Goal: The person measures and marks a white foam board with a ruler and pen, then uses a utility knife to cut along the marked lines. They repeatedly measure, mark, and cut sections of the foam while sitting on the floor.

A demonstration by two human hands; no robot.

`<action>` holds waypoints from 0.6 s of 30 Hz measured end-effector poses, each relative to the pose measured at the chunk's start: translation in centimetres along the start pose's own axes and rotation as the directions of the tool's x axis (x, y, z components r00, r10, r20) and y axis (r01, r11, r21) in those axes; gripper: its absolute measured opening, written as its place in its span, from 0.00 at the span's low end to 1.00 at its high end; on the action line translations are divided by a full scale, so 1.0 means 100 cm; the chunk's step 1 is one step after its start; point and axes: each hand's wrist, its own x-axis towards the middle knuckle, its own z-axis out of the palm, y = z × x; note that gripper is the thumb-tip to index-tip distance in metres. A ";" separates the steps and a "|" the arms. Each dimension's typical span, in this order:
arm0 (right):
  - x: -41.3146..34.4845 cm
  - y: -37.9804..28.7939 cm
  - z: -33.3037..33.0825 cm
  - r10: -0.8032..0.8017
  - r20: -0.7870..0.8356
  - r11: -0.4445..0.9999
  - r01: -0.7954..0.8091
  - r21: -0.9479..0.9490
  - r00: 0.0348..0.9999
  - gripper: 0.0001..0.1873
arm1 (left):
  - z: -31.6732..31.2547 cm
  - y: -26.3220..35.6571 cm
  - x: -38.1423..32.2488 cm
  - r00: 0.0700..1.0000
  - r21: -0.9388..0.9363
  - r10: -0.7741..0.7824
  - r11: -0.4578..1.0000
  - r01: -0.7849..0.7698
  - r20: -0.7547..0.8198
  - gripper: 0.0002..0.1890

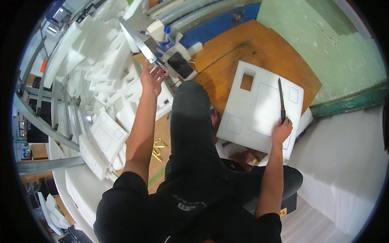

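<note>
My right hand (282, 130) grips the black handle of a long, narrow-bladed knife (281, 94), which lies over a white foam sheet (225, 121). Blue lines on the sheet outline several rectangles, and a rectangular hole goes through near its upper left corner. The sheet rests partly on a brown wooden board (225, 66). My left hand (153, 78) is raised at the left with its fingers spread. The near end of a metal straightedge (138, 39) is right at its fingertips; whether they touch it I cannot tell.
A dark-screened phone (180, 65) and blue markers (167, 35) sit beyond my knee. White foam offcuts (106, 57) pile up at the left, near another marked foam sheet (108, 133). Yellow strips (158, 148) lie on cardboard. Stacked foam (343, 170) stands at the right, below a green wall (319, 36).
</note>
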 end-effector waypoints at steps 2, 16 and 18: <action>-0.007 -0.007 -0.003 0.025 -0.004 0.999 -0.025 0.042 1.000 0.26 | -0.003 0.008 0.021 0.980 -0.052 0.037 0.998 -0.028 0.197 0.27; -0.105 -0.126 -0.116 -0.116 0.282 0.491 -0.191 0.850 0.952 0.21 | -0.007 -0.170 -0.206 0.818 0.446 -0.135 0.881 -0.159 0.559 0.08; -0.104 -0.137 -0.111 -0.163 0.372 0.392 -0.286 0.874 0.914 0.23 | -0.009 -0.201 -0.249 0.748 0.576 -0.287 0.803 -0.154 0.599 0.08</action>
